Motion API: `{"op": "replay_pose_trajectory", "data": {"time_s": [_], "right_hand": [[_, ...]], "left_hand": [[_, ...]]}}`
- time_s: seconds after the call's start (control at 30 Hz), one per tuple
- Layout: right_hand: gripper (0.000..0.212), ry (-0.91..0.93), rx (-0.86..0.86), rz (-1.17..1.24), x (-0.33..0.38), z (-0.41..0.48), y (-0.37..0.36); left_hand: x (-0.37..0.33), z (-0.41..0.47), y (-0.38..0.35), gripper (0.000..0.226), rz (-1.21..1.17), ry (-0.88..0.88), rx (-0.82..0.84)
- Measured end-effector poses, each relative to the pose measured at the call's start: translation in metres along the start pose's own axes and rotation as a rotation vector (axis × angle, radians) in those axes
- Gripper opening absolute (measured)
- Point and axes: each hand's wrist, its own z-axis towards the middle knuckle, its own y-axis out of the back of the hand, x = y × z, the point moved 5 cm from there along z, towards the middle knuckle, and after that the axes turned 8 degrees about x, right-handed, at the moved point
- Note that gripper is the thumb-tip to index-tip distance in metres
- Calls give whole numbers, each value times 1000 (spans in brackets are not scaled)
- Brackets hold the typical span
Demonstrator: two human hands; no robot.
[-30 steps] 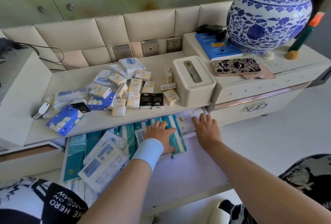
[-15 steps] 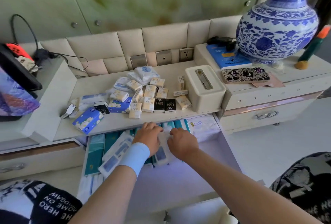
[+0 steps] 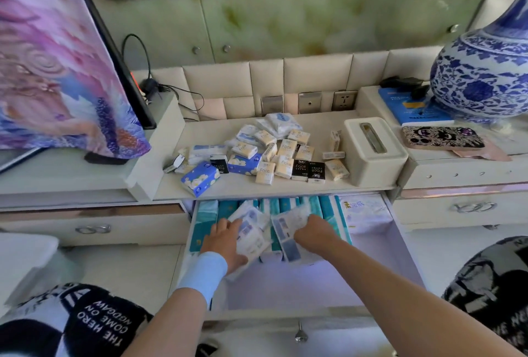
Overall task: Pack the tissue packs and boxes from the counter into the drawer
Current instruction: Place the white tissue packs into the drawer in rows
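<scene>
**Spotter:** Where are you with it?

**Operator:** Both hands are down in the open drawer (image 3: 314,288), lower middle of the frame. My right hand (image 3: 314,235) has its fingers curled onto the right soft pack (image 3: 288,231) and is gripping it. My left hand (image 3: 225,242) lies over the left soft pack (image 3: 253,232). I can't tell whether it grips that one or only presses on it.

**Spotter:** How do you want to seat them?

**Operator:** I'd lay both flat on the row of teal packs (image 3: 325,208) standing at the back of the drawer, edges squared to that row, and press them down evenly. If they ride high, I judge they could catch the desk (image 3: 217,134) lip when the drawer shuts. The bare drawer floor nearer me is the safer spot for anything bulky.

**Spotter:** What do the packs look like?

**Operator:** They're soft white wrappers with blue print, crinkled and slack, so I expect them to slide and fold instead of holding shape. A larger white pack (image 3: 365,211) sits at the drawer's right end.

**Spotter:** And the rest?

**Operator:** There's plenty left. The pile of pocket packs (image 3: 280,154) sits mid-frame on the desk, cream, black and blue ones jumbled together, with a blue floral pack (image 3: 201,178) at its lower left. A cream tissue box (image 3: 371,151) stands just right of the pile.
</scene>
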Motion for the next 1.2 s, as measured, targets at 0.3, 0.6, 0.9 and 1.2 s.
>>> {"op": "replay_pose_trajectory", "data": {"time_s": [0.3,0.6,0.9,1.2], "right_hand": [[20,170,328,-604,29,-32,-35],[12,51,408,-179,39,-32,-105],[18,-38,712,370,64,-39,-155],[30,125,668,828,82,-31,-92]], "left_hand": [[17,2,17,41,-251,58,15],[52,-7,31,35,-660,132,-16],[65,-13,17,25,-860,186,33],[44,-16,5,26,-984,149,152]]}}
